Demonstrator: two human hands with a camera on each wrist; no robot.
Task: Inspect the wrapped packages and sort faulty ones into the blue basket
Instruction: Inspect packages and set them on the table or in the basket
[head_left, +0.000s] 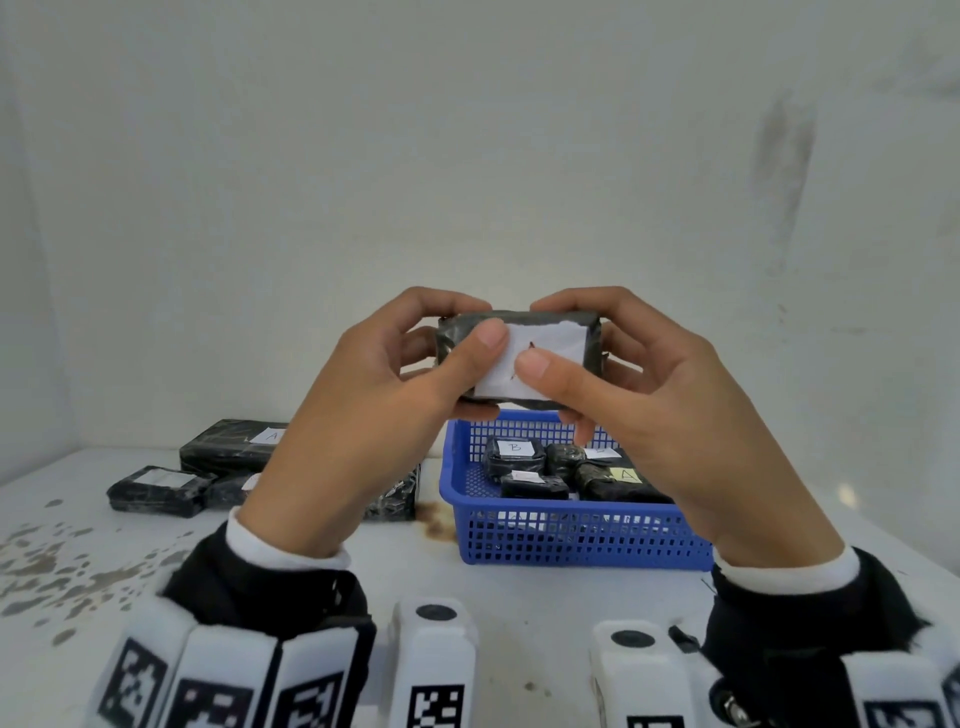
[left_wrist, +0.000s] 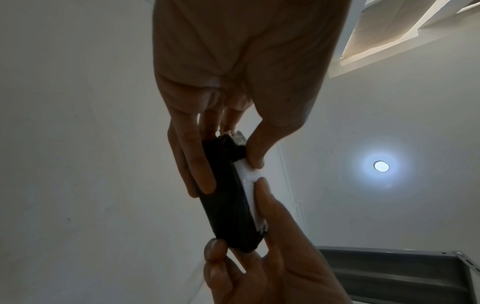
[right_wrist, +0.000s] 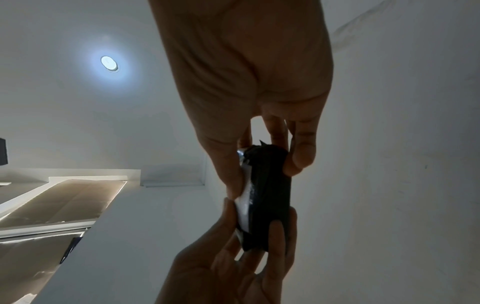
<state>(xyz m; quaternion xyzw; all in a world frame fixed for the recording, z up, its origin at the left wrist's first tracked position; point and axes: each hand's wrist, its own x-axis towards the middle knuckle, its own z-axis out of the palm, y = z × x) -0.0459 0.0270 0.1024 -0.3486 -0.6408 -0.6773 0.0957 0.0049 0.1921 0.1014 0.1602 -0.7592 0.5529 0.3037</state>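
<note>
I hold a black wrapped package (head_left: 556, 340) upright above the blue basket (head_left: 571, 540), its white label facing me. My left hand (head_left: 447, 364) grips its left end and my right hand (head_left: 571, 384) its right end. Both thumbs press on the label, which bears a small dark mark. In the left wrist view the package (left_wrist: 228, 209) is edge-on between my left hand's (left_wrist: 228, 170) thumb and fingers. The right wrist view shows the package (right_wrist: 270, 201) pinched by my right hand (right_wrist: 265, 174). Several wrapped packages (head_left: 514, 457) lie in the basket.
Three more black packages (head_left: 234, 447) lie on the white table (head_left: 78, 571) to the left of the basket, one (head_left: 395, 499) partly hidden behind my left wrist. The table is stained at the left and beside the basket. A white wall stands close behind.
</note>
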